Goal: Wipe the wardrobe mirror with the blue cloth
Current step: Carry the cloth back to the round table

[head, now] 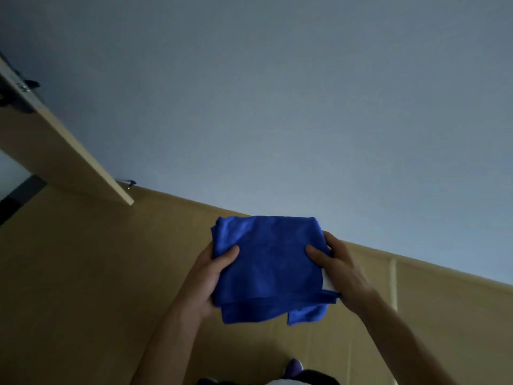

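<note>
Head view: the folded blue cloth [269, 270] is held in mid-air before a tan wooden panel [83, 273]. The left hand [209, 276] pinches its left edge and the right hand [342, 269] its right edge. Thumbs lie on the front; the fingers behind are hidden.

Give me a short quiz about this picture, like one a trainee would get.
1. True or false: the left hand and the right hand both hold the blue cloth.
2. How is the blue cloth? A) folded into a pad B) rolled into a ball C) hanging by one corner
3. Fill in: the wooden door stands open on the picture's ____ side.
Key: 1 true; 2 A; 3 left.
</note>
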